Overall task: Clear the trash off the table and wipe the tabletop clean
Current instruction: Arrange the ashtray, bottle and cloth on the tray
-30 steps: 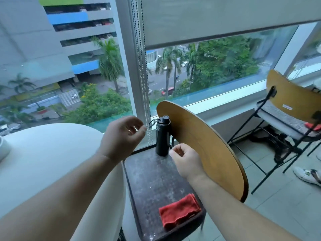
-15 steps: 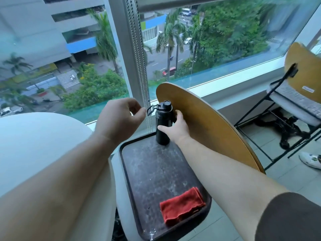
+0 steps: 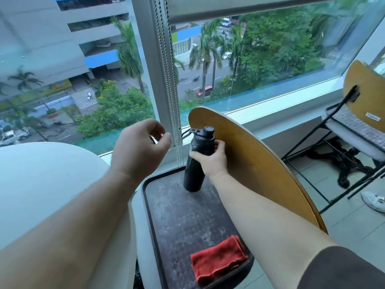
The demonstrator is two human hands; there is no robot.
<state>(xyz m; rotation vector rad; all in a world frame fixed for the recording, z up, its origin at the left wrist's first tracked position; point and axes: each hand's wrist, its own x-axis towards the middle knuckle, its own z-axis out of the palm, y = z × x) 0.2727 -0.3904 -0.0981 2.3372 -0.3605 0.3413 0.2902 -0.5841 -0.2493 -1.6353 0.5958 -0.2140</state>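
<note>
A black water bottle (image 3: 195, 174) leans tilted on the far end of a dark chair seat (image 3: 187, 217). My right hand (image 3: 210, 158) is wrapped around the bottle's upper body. Beside it to the left, my left hand (image 3: 138, 149) hovers in the air with fingers loosely curled and nothing in it. A folded red cloth (image 3: 217, 258) lies at the near right corner of the seat. The white round table (image 3: 41, 184) fills the lower left; only bare tabletop shows.
The chair's wooden backrest (image 3: 260, 163) curves along the seat's right side. Bead chains (image 3: 173, 101) of a blind hang by the window frame behind the bottle. A second folding chair (image 3: 358, 126) stands at the right, with a white shoe (image 3: 373, 200) on the tiled floor.
My right hand reached the bottle, closed around it and tipped it off upright. The left hand stayed hovering beside it. The view shifted closer and downward.
</note>
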